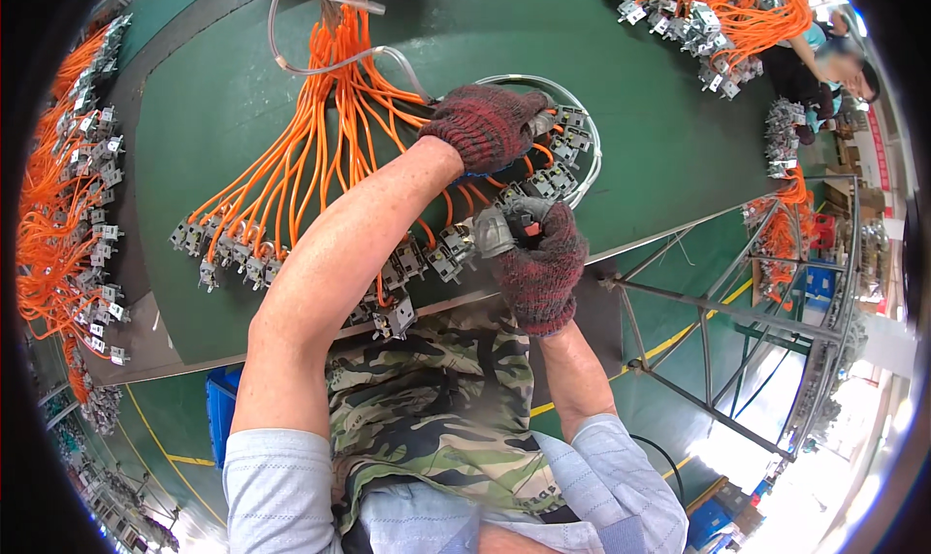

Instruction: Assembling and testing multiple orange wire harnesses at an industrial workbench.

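Several connectors lie between left hand and right hand (both gloved).

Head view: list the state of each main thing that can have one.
Orange flexible cables: gathered above, fanned below
Silver-grey metal connectors: clustered at cable ends
Pale thin tubing: curved
Camouflage cloth: creased
Left hand in dark-red knitted glove: curled, hold unclear
Right hand in dark-red knitted glove: bent, hold unclear

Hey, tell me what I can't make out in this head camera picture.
All in the head view:
Orange cable bundle: upper end cut off by the top edge; part hidden behind the left forearm.
Right hand: its gloved fingers cover much of what they touch.
Blue container: partly covered by table and sleeve.
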### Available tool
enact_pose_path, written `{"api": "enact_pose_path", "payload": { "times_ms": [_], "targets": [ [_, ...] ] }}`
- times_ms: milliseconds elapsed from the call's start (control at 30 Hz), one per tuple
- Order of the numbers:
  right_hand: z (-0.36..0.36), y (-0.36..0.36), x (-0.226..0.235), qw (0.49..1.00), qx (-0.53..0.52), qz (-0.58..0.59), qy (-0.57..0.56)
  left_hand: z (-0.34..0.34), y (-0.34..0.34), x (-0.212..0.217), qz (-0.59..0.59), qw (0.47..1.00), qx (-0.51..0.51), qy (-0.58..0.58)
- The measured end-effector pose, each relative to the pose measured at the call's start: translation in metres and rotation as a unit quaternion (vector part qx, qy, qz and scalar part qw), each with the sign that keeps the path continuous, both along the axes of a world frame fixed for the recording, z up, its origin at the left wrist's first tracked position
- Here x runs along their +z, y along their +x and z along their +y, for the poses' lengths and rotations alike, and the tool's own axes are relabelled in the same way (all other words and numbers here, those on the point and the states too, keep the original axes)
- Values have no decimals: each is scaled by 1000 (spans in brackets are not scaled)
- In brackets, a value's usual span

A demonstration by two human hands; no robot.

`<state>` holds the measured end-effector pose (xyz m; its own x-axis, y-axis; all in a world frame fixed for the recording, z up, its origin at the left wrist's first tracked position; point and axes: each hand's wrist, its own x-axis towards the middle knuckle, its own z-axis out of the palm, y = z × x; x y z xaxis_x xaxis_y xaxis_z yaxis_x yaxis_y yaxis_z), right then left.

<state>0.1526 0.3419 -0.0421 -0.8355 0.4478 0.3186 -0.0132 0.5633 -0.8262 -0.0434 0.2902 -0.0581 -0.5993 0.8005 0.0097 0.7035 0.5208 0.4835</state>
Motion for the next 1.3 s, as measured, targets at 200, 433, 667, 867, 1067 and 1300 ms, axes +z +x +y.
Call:
{"api": "enact_pose_path", "payload": {
  "times_ms": [200,433,667,867,1067,1300],
  "targets": [
    [-3,2,0,999,8,30,37,1,-2,-5,0,1000,5,16],
    [-6,11,-16,994,13,96,-42,1,0,0,4,1000,8,22],
    [-6,23,-7,991,27,15,-128,2,0,-4,6,1000,18,22],
    [-6,25,-11,999,40,16,5,2,1,-1,4,1000,12,17],
    [-8,25,2,998,60,10,27,-3,2,4,21,998,15,52],
    [-18,28,-6,981,27,74,-177,-82,32,74,59,991,-56,109]
  ]
}}
